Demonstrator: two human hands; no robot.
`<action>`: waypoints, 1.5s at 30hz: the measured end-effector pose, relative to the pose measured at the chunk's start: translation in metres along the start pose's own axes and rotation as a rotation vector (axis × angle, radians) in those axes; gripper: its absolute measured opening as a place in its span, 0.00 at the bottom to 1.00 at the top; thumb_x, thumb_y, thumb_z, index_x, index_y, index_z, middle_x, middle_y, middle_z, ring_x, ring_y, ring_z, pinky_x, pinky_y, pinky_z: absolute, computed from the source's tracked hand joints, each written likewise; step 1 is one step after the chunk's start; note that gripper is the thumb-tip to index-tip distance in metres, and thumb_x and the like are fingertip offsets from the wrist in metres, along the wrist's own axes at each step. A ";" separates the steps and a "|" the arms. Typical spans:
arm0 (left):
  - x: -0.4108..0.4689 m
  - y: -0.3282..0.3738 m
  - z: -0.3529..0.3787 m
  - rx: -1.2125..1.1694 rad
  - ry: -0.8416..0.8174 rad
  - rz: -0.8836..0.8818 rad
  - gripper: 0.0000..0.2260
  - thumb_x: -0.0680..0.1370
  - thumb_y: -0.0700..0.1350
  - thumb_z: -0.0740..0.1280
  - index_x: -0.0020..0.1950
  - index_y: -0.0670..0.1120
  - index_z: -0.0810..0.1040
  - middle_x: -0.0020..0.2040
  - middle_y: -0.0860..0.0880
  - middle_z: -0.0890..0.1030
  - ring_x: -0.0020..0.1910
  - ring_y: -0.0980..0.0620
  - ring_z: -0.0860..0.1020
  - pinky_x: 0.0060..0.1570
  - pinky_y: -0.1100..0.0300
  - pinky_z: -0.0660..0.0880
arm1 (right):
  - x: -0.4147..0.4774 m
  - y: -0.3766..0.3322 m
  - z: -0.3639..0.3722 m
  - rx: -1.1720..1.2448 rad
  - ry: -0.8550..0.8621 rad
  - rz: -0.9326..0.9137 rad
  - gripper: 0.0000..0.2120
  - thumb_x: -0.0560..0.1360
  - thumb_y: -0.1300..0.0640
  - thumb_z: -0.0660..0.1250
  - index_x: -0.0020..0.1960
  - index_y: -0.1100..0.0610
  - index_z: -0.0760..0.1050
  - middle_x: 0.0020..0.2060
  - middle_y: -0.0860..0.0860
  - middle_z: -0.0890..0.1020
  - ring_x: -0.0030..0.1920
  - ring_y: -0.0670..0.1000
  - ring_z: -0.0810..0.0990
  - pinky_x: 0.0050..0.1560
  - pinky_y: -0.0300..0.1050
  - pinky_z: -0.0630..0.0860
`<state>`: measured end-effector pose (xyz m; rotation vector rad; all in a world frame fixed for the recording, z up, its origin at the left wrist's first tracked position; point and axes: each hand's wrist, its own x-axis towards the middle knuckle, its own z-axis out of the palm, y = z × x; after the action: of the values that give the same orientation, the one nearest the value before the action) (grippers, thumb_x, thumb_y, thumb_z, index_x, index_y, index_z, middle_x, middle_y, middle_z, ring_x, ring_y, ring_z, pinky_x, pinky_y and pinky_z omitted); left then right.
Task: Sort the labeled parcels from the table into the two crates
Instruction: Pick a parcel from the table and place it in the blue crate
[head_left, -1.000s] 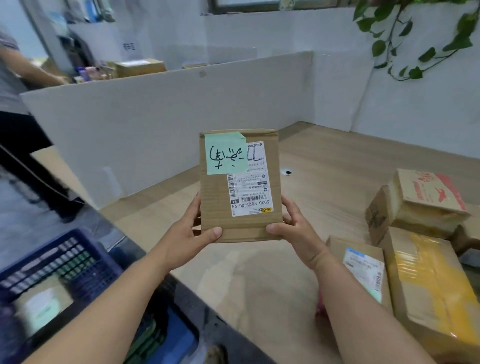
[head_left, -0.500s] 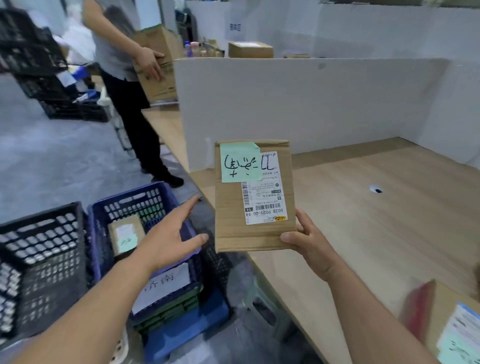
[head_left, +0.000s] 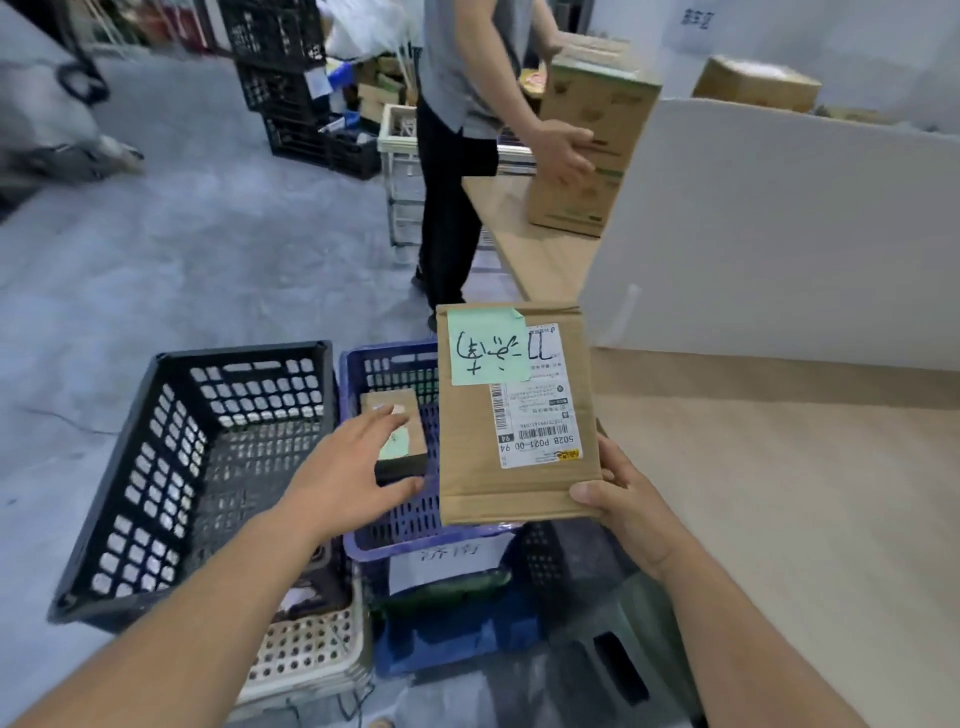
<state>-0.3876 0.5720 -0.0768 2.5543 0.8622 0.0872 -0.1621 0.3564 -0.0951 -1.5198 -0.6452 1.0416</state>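
- I am looking down at a grey concrete floor (head_left: 218, 249) beside a pale wooden table (head_left: 779, 467), with a white partition board (head_left: 779, 234) standing on it; another person (head_left: 457, 130) further along the table has a hand on a tall cardboard carton (head_left: 592, 140).
- Two crates sit side by side on the floor just left of the table edge: a black crate (head_left: 171, 467), which looks empty, and a blue crate (head_left: 395, 525) holding one small parcel (head_left: 400, 421); a white paper sign (head_left: 447, 564) hangs on the blue crate's near wall.
- My right hand (head_left: 623, 499) is closed on the lower right corner of a flat brown parcel (head_left: 514, 410), thumb across the front face, fingers hidden behind. The parcel is upright in the air, over the near right part of the blue crate.
- My left hand (head_left: 353, 467) holds nothing; it is spread, palm down, fingers loosely apart, above the blue crate and just left of the parcel.
- A green sticky note (head_left: 488, 345) with handwriting and a white shipping label (head_left: 535, 400) cover the upper front.
- My judgement on handling: one hand carries it by a corner without sag, so it seems light and stiff. Plain cardboard should give decent friction; the taped bottom strip may be slicker.
- I would grip the bare cardboard edges, clear of the note, which could peel away.
- Contents are unknown, so I would lower it, not toss it.
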 end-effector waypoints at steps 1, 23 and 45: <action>0.004 -0.012 -0.002 0.002 -0.002 -0.011 0.36 0.74 0.63 0.66 0.77 0.52 0.57 0.78 0.52 0.55 0.76 0.51 0.57 0.72 0.56 0.56 | 0.010 0.001 0.009 -0.002 -0.012 0.011 0.48 0.57 0.49 0.79 0.73 0.45 0.64 0.58 0.54 0.83 0.60 0.56 0.80 0.63 0.56 0.74; 0.089 -0.144 0.065 0.108 -0.214 -0.207 0.35 0.75 0.65 0.61 0.77 0.53 0.54 0.79 0.52 0.52 0.76 0.50 0.56 0.72 0.52 0.58 | 0.193 0.115 0.050 -0.074 -0.130 0.446 0.44 0.58 0.44 0.76 0.72 0.42 0.67 0.60 0.46 0.81 0.60 0.52 0.79 0.55 0.49 0.76; 0.152 -0.207 0.146 0.049 -0.164 -0.313 0.32 0.77 0.61 0.62 0.77 0.50 0.57 0.78 0.49 0.56 0.75 0.48 0.57 0.72 0.50 0.57 | 0.301 0.287 0.074 -0.258 -0.302 0.852 0.36 0.76 0.52 0.69 0.78 0.41 0.55 0.74 0.50 0.67 0.69 0.56 0.70 0.68 0.57 0.68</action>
<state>-0.3530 0.7520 -0.3088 2.3960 1.1955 -0.2375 -0.1297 0.5837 -0.4498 -1.9384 -0.3248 1.9132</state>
